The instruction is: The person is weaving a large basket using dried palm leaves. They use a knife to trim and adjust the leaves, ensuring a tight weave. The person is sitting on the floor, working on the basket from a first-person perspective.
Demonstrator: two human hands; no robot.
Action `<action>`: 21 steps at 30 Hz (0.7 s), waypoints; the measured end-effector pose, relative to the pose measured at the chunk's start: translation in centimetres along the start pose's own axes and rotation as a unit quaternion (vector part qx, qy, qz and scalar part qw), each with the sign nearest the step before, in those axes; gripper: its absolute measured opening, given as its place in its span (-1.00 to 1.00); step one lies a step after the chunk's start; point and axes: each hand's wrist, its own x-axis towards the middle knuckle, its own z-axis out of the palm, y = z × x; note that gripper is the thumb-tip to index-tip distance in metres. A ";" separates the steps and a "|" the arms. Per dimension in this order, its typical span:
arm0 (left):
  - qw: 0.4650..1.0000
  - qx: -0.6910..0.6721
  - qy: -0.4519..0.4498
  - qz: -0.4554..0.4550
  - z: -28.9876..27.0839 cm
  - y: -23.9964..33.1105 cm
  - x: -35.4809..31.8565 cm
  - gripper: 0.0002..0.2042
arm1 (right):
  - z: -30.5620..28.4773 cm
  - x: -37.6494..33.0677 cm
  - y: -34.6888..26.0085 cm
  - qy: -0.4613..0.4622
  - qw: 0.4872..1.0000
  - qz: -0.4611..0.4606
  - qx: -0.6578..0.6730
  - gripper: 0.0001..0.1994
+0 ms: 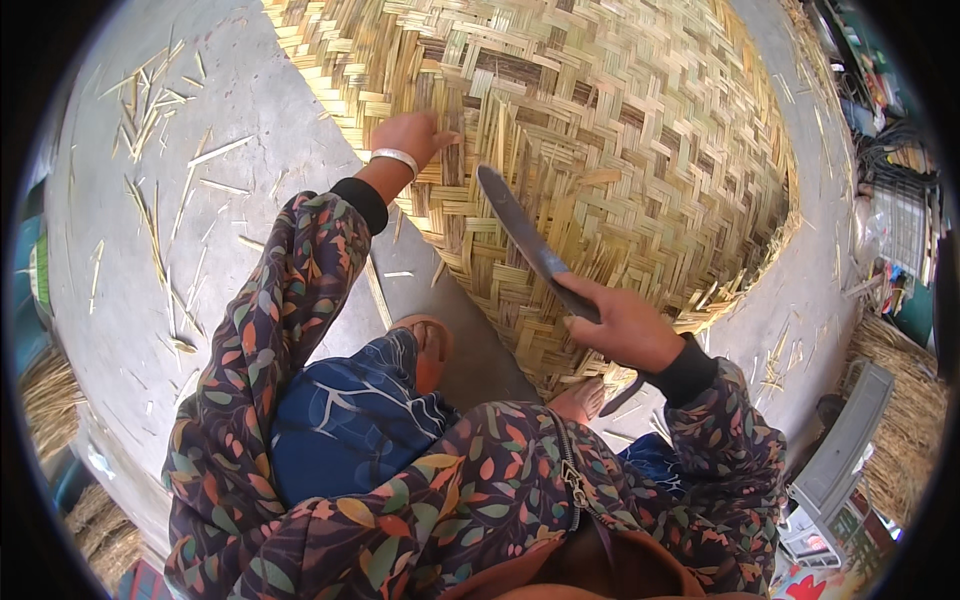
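A large woven bamboo mat (620,130) with loose strip ends spreads out in front of me. My left hand (408,140), a pale bracelet on its wrist, is at the mat's left edge with curled fingers and its thumb pointing right. Whatever those fingers grip is hidden beneath them. In my right hand (630,328), closed round the handle, is a long dark-bladed knife (520,225). The blade slants up and left over the weave, its tip a short way right of my left hand. I cannot tell whether the blade touches the mat.
Cut bamboo slivers (160,260) lie scattered over the grey concrete floor (120,350) at left. My sandalled left foot (430,350) is beside the mat, and my right foot (578,402) is at its near edge. A grey plastic chair (845,440) and dry straw (910,420) stand at right.
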 end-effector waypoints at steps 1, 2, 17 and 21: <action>1.000 0.006 0.001 0.003 -0.2 0.1 0.1 -0.52 | -0.3 -0.4 0.3 0.015 0.999 -0.002 0.036 -0.40; 0.999 -0.049 0.001 -0.006 -0.3 0.1 0.3 -0.53 | -0.5 -0.6 0.6 0.033 0.997 -0.003 0.072 -0.38; 0.775 -0.564 -0.274 -0.079 0.4 1.9 0.6 -0.86 | -0.1 0.5 -0.7 0.019 0.911 -0.096 0.401 -0.43; 0.831 -0.536 -0.119 -0.088 1.2 2.1 -1.1 -0.87 | 0.5 2.4 -1.6 -0.022 0.923 -0.066 0.379 -0.44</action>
